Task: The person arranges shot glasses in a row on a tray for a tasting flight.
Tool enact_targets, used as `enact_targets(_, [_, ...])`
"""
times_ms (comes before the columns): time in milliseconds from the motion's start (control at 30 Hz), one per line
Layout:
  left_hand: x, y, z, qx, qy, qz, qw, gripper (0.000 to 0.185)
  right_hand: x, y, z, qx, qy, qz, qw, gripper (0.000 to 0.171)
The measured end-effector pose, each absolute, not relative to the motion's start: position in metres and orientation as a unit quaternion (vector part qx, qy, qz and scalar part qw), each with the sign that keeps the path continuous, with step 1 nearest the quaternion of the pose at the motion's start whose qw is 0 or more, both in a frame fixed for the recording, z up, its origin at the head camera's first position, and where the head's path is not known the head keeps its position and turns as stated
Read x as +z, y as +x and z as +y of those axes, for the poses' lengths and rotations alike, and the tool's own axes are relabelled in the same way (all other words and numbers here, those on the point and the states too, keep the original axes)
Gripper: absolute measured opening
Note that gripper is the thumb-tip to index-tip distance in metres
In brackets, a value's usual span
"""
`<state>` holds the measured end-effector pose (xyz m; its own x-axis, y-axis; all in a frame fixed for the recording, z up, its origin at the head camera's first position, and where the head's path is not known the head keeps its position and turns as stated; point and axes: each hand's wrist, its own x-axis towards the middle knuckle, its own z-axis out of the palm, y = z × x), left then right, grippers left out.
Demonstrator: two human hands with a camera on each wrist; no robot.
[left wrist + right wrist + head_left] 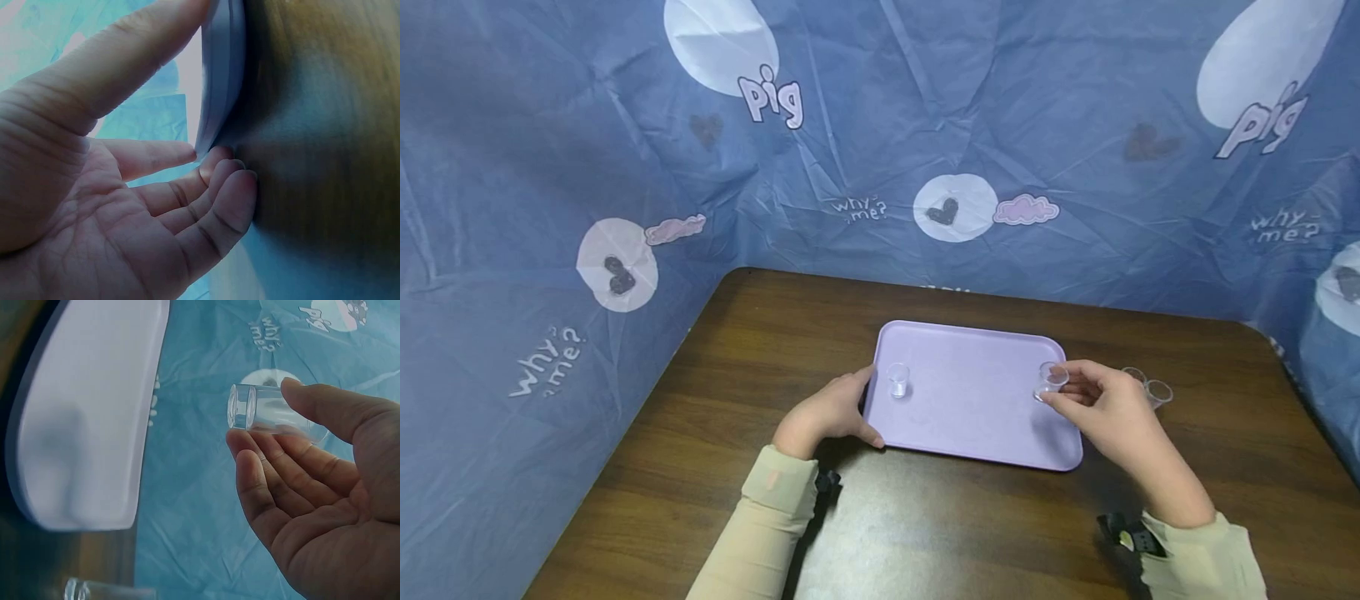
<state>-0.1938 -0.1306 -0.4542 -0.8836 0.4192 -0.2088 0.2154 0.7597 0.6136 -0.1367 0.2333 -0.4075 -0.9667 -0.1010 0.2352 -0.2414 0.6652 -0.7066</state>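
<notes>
All the lettering is printed on the blue cloth (850, 133). In the head view, the word "pig" (771, 98) stands in pale, dark-edged letters beside a white oval, left of the upper middle; a second "pig" (1262, 123) slants at the upper right. "why me?" (860, 209), in white on two lines, reads near the middle, again at the far right, and once more, tilted upward, on the left side. White letters behind the back edge of the table (760, 333) are cut off and unreadable. The right wrist view shows "why me?" and "pig" turned sideways; white marks by the tray (94, 425) cannot be read.
</notes>
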Motion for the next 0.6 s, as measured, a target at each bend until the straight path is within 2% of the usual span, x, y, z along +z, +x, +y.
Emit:
enact_targets(333, [-0.452, -0.193, -0.131, 0.302, 0.173, 0.922, 0.169, 0.121, -0.414, -0.148, 0.213, 0.415, 0.096, -0.903, 0.055, 0.029])
enact_targets(600, [-0.452, -0.192, -0.13, 0.305, 0.176, 0.921, 0.169, 0.12, -0.425, -0.157, 0.198, 0.43, 0.107, -0.895, 0.053, 0.031])
